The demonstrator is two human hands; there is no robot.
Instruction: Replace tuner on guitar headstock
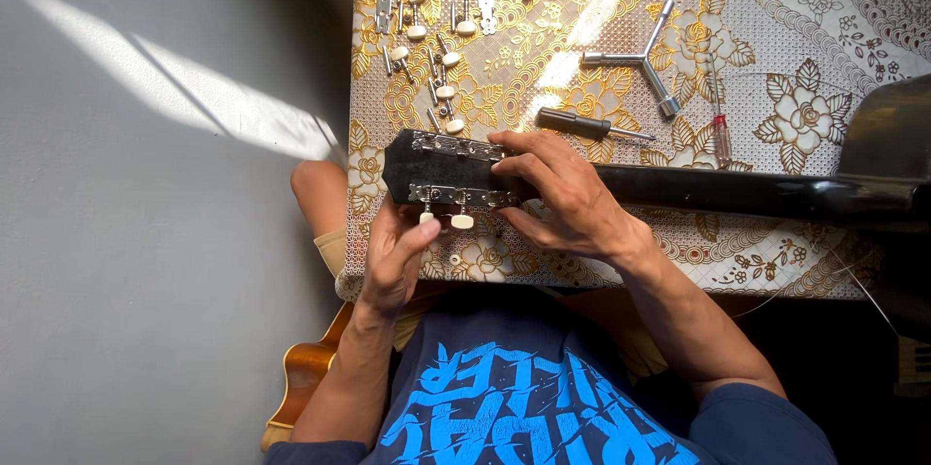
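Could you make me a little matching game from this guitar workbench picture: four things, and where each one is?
Things:
1. three-armed metal wrench
2. black-handled screwdriver
3. guitar headstock
4. loose tuning pegs

Places:
A. between the left hand and right hand
B. far left of the patterned tablecloth
C. just beyond the right hand's fingers
D. mid-table, beyond the screwdriver

Pairs: 1-D, 2-C, 3-A, 4-B

Grey floor (pixel 145 281) — sunlit streak, floral-clothed table (pixel 776 67)
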